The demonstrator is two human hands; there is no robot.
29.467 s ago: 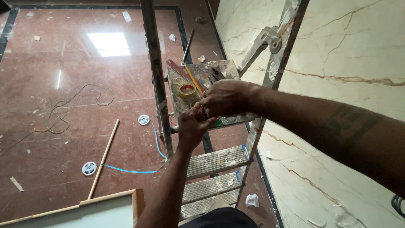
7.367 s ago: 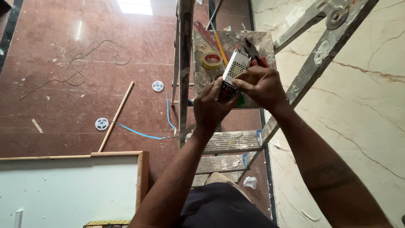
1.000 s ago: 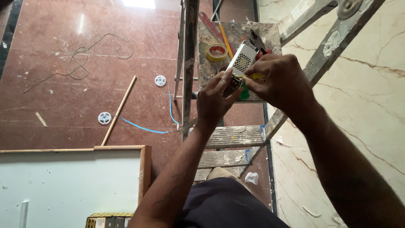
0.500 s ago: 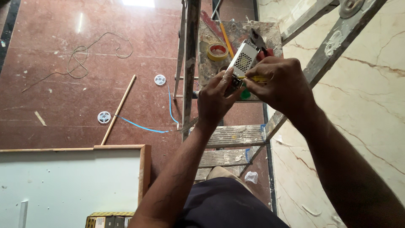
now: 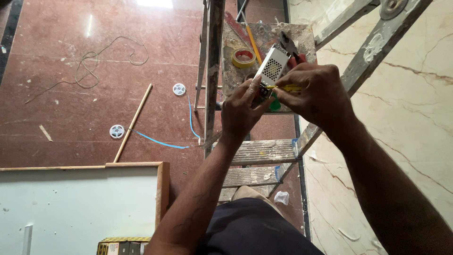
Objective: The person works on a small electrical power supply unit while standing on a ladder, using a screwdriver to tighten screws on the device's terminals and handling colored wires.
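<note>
Hands were seen from above, meeting over the top platform of a paint-spattered stepladder. The left hand was closed around the lower end of a perforated silver metal box, apparently a small power supply unit, which was held tilted, its upper end resting over the platform. The right hand was clenched on a yellow-handled tool, probably a screwdriver, whose tip was pressed against the box's lower end, just beside the left thumb; the exact point of contact could not be made out. A small green object was partly seen beneath the right hand, and what it was could not be told.

On the platform, a roll of yellow tape lay just left of the box, red-handled pliers lay just beside its upper end, and an orange pencil-like stick was laid above the tape.

Far below, on the reddish stone floor, two white reels were lying well apart, near a wooden stick, a blue strip and a loose coil of wire. A wood-framed white panel was seen at the lower left, and a marble wall stood to the right
</note>
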